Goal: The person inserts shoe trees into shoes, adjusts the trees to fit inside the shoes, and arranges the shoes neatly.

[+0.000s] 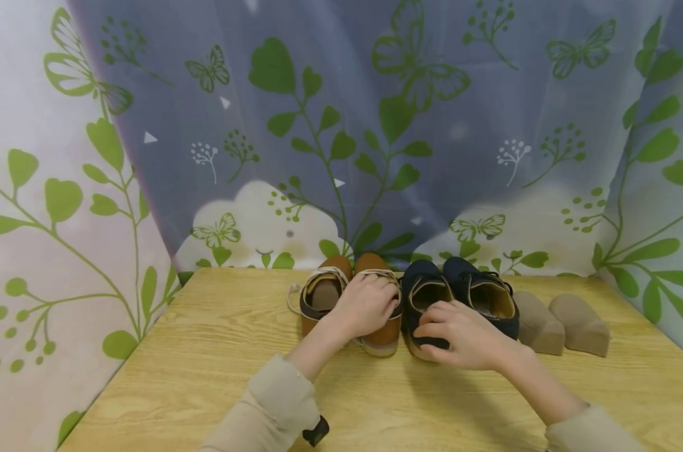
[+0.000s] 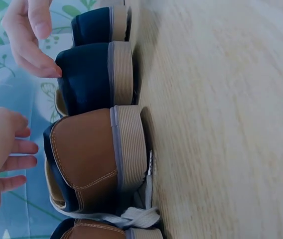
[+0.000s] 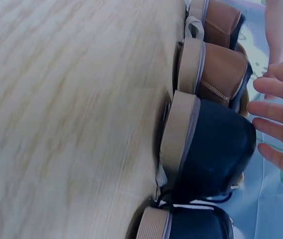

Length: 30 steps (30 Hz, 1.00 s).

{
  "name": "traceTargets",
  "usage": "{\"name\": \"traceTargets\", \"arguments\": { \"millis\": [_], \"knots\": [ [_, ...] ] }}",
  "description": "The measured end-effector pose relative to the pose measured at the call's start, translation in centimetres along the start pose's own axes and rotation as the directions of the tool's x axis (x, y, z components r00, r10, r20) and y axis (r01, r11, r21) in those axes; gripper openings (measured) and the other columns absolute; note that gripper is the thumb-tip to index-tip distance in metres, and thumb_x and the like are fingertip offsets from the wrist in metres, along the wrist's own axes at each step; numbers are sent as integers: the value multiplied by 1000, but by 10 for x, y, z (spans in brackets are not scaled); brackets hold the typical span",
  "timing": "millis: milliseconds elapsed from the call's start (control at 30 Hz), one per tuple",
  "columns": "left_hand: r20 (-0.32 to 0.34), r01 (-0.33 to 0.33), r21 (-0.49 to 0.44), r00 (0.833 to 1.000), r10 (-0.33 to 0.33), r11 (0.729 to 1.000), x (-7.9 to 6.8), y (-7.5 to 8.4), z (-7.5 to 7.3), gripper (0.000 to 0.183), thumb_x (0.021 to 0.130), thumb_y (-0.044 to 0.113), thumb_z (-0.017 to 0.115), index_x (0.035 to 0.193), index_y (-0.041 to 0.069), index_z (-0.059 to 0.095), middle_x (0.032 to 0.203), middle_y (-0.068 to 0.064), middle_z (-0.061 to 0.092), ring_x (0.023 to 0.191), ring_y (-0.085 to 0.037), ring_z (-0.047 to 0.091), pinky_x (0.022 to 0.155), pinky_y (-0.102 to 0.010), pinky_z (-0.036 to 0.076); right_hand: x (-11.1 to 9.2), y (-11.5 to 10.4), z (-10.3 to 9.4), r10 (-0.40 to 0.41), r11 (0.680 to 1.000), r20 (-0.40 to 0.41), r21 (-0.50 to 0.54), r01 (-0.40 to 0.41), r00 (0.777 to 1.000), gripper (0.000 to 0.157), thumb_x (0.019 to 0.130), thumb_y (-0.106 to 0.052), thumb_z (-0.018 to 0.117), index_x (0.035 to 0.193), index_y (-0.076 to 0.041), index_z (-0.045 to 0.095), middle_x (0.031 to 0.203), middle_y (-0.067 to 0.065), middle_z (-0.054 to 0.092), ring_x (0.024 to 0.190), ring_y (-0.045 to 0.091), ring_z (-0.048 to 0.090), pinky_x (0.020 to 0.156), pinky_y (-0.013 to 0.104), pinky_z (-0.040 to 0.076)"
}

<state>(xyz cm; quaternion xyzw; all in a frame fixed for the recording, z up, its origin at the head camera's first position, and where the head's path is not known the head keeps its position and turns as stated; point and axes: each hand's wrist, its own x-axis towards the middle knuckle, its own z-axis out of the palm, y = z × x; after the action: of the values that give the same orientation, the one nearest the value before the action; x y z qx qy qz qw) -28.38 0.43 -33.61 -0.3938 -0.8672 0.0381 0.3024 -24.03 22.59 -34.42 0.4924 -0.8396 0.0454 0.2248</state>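
Note:
Two brown shoes with pale laces, a left one (image 1: 310, 325) and a right one (image 1: 383, 344), stand side by side, heels toward me. My left hand (image 1: 366, 304) is over the opening of the right brown shoe, fingers loosely bent and holding nothing. In the left wrist view its fingertips (image 2: 29, 147) are apart from the shoe. A dark navy shoe (image 1: 407, 307) stands beside it, a second navy shoe (image 1: 508, 323) further right. My right hand (image 1: 460, 333) hovers at the first navy shoe's heel, fingers spread, fingertips right at its rim in the right wrist view.
Two brown molded shoe inserts (image 1: 539, 323) lie on the wooden table (image 1: 234, 351), right of the navy shoes. Another brown insert (image 1: 324, 295) sits inside the left brown shoe. A patterned curtain (image 1: 330, 157) hangs behind the table. A small black object (image 1: 316, 432) is by the left sleeve.

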Motion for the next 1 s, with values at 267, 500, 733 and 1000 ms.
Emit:
{"name": "traceTargets", "arguments": {
  "millis": [267, 500, 733, 1000],
  "knots": [
    [10, -125, -13, 992, 125, 992, -2, 9, -3, 21, 92, 33, 56, 103, 19, 67, 96, 5, 62, 90, -14, 58, 76, -29, 42, -15, 4, -11, 57, 998, -4, -30, -57, 998, 20, 82, -27, 69, 99, -16, 70, 101, -4, 60, 94, 16, 55, 79, 40, 45],
    [-39, -167, -20, 985, 166, 986, -4, 12, 3, 19, 90, 31, 58, 102, 19, 67, 93, 5, 61, 86, -13, 58, 74, -29, 42, -34, 8, -18, 98, 994, -57, -51, -101, 994, 30, 76, -23, 73, 104, -15, 69, 100, -5, 60, 91, 14, 55, 79, 39, 46],
    [-85, -233, -71, 970, 227, 970, -6, 12, 11, 22, 91, 34, 57, 101, 18, 67, 92, 5, 60, 85, -12, 57, 77, -28, 42, -57, 15, -36, 200, 977, -62, -63, -204, 978, 42, 79, -22, 73, 118, -11, 63, 109, 1, 59, 97, 20, 56, 77, 43, 46],
    [25, -223, -110, 974, 227, 969, -3, 18, 5, 35, 93, 42, 52, 114, 18, 64, 105, 4, 59, 97, -13, 55, 87, -29, 40, -80, 27, -47, 319, 940, -62, -108, -324, 946, 40, 76, -18, 75, 113, -7, 64, 106, 8, 60, 91, 26, 59, 71, 43, 48]
  ]
}}
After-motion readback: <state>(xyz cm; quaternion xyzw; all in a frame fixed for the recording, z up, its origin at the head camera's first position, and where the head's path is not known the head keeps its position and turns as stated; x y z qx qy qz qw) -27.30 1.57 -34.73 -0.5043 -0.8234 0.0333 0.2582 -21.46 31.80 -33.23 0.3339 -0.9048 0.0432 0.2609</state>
